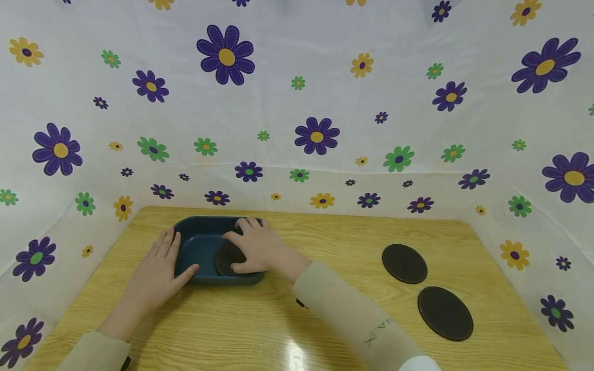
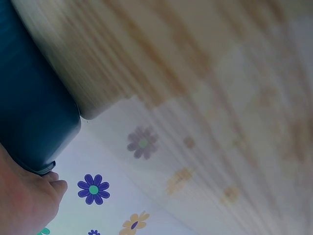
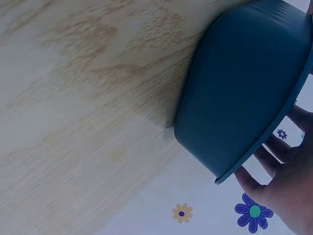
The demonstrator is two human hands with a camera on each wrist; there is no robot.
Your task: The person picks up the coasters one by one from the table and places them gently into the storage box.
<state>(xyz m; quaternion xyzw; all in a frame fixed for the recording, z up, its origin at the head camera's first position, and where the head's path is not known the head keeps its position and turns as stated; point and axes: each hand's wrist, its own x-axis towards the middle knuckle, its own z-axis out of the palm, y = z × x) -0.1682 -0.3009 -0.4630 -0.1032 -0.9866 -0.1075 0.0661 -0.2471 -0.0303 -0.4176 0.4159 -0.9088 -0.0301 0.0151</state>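
Note:
A dark blue rectangular tub stands on the wooden table. Beside its left end is my left hand, with its fingers straight along the left rim and its thumb out toward the front rim. My right hand reaches over the tub's right end, its fingers spread and bent around a black round coaster inside. That hand covers the coaster's right part. In the right wrist view, the fingers pass over the tub's rim. The left wrist view catches the tub's side wall and part of the left hand.
Two more black round coasters lie flat at the right of the table, one farther back and one nearer. A white flowered sheet hangs behind the wooden table and along both sides.

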